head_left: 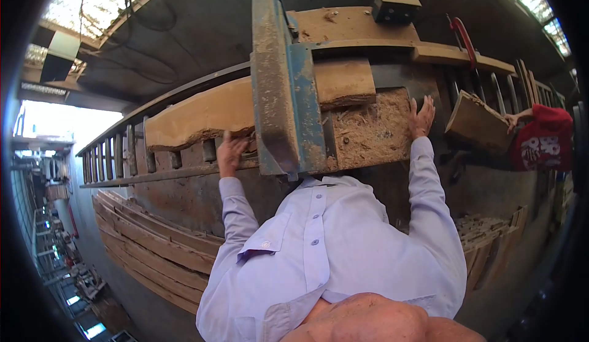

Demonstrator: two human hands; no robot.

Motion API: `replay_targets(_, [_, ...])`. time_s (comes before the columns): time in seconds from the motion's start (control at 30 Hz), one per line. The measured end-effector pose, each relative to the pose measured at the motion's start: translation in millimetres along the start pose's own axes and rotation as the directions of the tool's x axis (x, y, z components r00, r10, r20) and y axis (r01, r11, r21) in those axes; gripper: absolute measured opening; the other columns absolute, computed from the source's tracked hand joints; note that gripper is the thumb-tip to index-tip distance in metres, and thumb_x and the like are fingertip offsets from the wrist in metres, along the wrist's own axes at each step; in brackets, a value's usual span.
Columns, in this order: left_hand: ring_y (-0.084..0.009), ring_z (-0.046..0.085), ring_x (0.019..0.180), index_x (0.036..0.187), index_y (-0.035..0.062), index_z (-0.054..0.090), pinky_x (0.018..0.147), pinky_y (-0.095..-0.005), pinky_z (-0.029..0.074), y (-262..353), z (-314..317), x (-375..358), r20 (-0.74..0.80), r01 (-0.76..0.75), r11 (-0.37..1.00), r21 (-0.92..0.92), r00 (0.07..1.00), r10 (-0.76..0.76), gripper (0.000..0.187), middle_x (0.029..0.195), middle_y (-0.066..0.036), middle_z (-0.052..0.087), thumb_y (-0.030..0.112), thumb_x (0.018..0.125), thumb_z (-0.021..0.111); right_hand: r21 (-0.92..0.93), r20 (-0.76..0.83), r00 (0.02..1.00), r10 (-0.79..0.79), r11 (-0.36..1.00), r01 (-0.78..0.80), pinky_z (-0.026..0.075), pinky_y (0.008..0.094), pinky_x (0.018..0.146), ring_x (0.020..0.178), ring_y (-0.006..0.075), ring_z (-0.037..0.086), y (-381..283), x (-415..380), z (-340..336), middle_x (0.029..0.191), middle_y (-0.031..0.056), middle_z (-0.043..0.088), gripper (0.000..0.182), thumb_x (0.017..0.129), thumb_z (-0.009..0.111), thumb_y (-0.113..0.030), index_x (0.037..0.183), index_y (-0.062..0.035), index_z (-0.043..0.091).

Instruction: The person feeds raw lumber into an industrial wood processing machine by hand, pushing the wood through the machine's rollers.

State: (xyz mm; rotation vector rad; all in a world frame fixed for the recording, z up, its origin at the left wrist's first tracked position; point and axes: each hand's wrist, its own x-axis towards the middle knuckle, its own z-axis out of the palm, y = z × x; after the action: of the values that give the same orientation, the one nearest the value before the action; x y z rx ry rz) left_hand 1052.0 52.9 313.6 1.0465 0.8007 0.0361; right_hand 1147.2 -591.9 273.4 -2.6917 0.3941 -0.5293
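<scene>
A long rough-edged wooden board [202,112] lies on the roller bed left of a blue, dust-covered machine housing [279,84]. Right of the housing shows another stretch of wood [345,83]; whether both are one piece is hidden. My left hand [231,152] is at the board's near, bark-like edge, fingers spread and not wrapped around anything; firm contact is hard to judge. Over on the right, my right hand [422,119] rests open, fingers extended, at the end of the machine bed [374,130], which is thick with sawdust.
A person in a red shirt [543,138] holds a thick wooden block [477,123] at the right rollers. A red clamp [463,40] stands near the wooden fence [460,57]. Stacked planks [153,244] lie behind me at left. More rollers [119,152] extend left.
</scene>
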Motion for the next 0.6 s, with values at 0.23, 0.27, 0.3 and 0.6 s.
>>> replay_targets(0.23, [-0.0321,0.063,0.105,0.132,-0.0029,0.047,0.085,-0.0478,0.055,38,-34,66,-0.336,-0.257,0.953,-0.157,0.922,0.194,0.062,0.125,-0.018,0.058,0.035,0.089,0.072,0.011,-0.014,0.997,0.072,0.997,-0.072,0.016,0.0419,0.12,0.144,0.0286,0.027,-18,6,4,0.15,0.0181,0.037,0.074,0.092,0.051,-0.057,0.14,-0.0006,0.043])
replay_targets(0.27, [-0.032,0.063,0.103,0.131,-0.0025,0.047,0.085,-0.0456,0.056,40,-27,62,-0.369,-0.28,0.957,-0.081,0.9,0.233,0.061,0.122,-0.018,0.058,0.033,0.088,0.072,0.01,-0.005,0.997,0.074,0.997,-0.074,0.015,0.0415,0.12,0.144,0.0277,0.027,-21,6,5,0.151,0.017,0.037,0.075,0.092,0.051,-0.058,0.14,-0.0014,0.043])
replay_targets(0.3, [-0.0319,0.063,0.1,0.129,-0.0021,0.047,0.084,-0.0435,0.056,38,-25,63,-0.397,-0.301,0.954,-0.004,0.876,0.274,0.06,0.12,-0.018,0.059,0.032,0.088,0.073,0.009,0.003,0.997,0.076,0.997,-0.076,0.015,0.0411,0.121,0.144,0.0268,0.026,-21,8,7,0.151,0.016,0.036,0.076,0.091,0.052,-0.059,0.14,-0.0022,0.042])
replay_targets(0.6, [-0.0289,0.064,0.097,0.122,-0.001,0.052,0.079,-0.0451,0.056,0,0,81,-0.242,-0.168,0.981,-0.094,0.96,0.141,0.048,0.114,-0.015,0.062,0.025,0.088,0.074,-0.049,0.051,0.991,0.12,0.992,-0.118,0.007,0.0424,0.121,0.147,0.0239,0.019,-33,38,11,0.156,0.0121,0.03,0.089,0.087,0.045,-0.073,0.145,-0.0064,0.04])
